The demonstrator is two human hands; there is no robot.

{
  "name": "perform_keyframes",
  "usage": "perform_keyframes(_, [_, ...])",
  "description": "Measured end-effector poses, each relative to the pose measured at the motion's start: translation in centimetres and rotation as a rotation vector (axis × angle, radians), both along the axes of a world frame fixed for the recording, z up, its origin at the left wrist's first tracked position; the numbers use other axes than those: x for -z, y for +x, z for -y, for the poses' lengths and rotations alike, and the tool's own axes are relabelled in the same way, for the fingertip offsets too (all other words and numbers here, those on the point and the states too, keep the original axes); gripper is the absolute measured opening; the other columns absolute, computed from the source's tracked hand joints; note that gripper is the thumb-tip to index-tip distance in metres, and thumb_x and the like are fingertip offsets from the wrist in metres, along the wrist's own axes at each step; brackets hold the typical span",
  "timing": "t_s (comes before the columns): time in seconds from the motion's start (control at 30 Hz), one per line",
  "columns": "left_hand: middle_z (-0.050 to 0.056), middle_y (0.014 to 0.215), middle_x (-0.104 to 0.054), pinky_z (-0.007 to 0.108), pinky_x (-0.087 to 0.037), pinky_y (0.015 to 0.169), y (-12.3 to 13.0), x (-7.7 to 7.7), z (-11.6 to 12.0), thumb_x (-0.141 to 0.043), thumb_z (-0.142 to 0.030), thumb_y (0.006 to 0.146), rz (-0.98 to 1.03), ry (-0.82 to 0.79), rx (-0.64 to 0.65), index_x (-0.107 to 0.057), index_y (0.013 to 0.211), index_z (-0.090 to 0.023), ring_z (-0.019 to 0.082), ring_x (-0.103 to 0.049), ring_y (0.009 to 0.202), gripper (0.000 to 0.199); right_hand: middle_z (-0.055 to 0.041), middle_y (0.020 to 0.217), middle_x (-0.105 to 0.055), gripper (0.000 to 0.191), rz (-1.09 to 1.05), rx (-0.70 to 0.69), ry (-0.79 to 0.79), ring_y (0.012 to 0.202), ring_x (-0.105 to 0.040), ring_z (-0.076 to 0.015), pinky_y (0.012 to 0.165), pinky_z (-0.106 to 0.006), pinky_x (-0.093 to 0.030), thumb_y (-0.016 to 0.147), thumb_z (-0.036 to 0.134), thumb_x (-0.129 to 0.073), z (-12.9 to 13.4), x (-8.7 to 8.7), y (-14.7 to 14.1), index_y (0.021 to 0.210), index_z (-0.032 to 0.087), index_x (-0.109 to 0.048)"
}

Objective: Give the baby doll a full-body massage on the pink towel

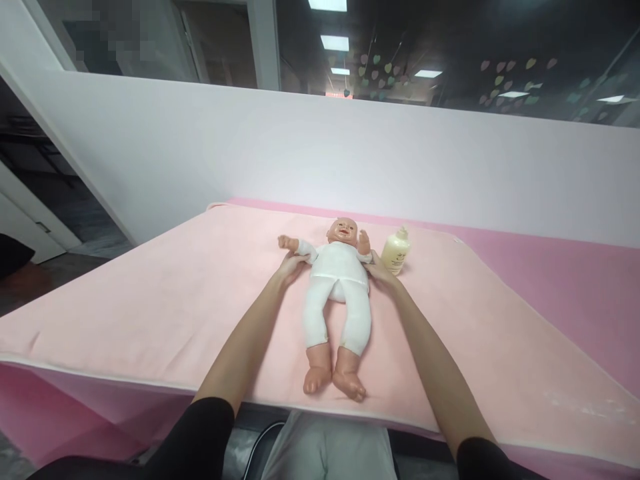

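Observation:
A baby doll [339, 263] with a white cloth body lies on its back on the pink towel [175, 287], head toward the wall and bare feet toward me. My left hand [293, 265] is at the doll's upper arm on the left side, fingers closed around the white sleeve. On the other side, my right hand [379, 269] is closed on the doll's other upper arm. Some fingertips of both hands are hidden by the doll's arms. A pale yellow pump bottle [396, 251] stands upright just right of my right hand.
A white partition wall [320, 153] with dark glass above it rises behind the table. Pink table cover [565, 287] shows at the right. The towel's front edge lies close to my lap, and a chair is partly visible below.

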State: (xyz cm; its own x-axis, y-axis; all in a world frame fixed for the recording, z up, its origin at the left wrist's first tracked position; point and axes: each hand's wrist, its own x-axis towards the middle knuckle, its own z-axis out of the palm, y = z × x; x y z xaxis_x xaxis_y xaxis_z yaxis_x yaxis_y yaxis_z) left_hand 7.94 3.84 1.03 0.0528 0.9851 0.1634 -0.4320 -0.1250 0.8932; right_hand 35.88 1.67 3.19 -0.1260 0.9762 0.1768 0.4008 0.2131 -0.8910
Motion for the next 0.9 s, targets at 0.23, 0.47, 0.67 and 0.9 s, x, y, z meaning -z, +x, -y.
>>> perform_keyframes(0.23, [0.014,0.097,-0.068,0.041,-0.043,0.095,-0.7,-0.6,0.7,-0.084,-0.019,0.036,-0.183,0.019,0.032,-0.062,0.056,-0.014,0.028,-0.059,0.107,0.031,-0.0103,0.116,-0.061,0.017,-0.12,-0.157,0.045,0.103,-0.059,-0.0226,0.09,-0.039,-0.045,0.06,0.028,-0.07,0.4,0.8,3.4,0.068,0.017,-0.061])
perform_keyframes(0.47, [0.013,0.102,-0.068,0.038,-0.046,0.089,-0.6,-0.6,0.6,-0.079,-0.028,0.052,-0.123,0.037,0.131,-0.069,0.085,-0.014,0.025,-0.062,0.097,0.037,-0.01,0.108,-0.065,0.031,-0.148,-0.151,0.026,0.095,-0.062,-0.0221,0.086,-0.039,-0.048,0.067,0.032,-0.066,0.3,1.5,3.0,0.096,0.019,-0.067])
perform_keyframes(0.67, [0.008,0.093,-0.067,0.031,-0.047,0.07,0.9,-0.1,-0.9,-0.065,-0.044,0.072,-0.299,0.016,-0.079,-0.063,0.099,-0.017,0.018,-0.062,0.078,0.038,-0.0086,0.103,-0.066,0.032,0.108,0.265,0.112,0.094,-0.061,-0.0227,0.086,-0.039,-0.048,0.086,0.034,-0.046,-0.8,1.6,-0.9,0.111,0.019,-0.057])
perform_keyframes(0.9, [0.003,0.05,-0.051,0.03,-0.038,0.064,2.9,-0.1,-2.6,-0.061,-0.047,0.073,-0.79,0.01,-0.418,-0.054,0.052,-0.018,0.021,-0.055,0.064,0.037,-0.0178,0.105,-0.063,0.038,0.538,0.403,-0.028,0.102,-0.059,-0.0299,0.088,-0.042,-0.044,0.093,0.04,-0.034,-2.0,0.9,-2.1,0.112,0.014,-0.054])
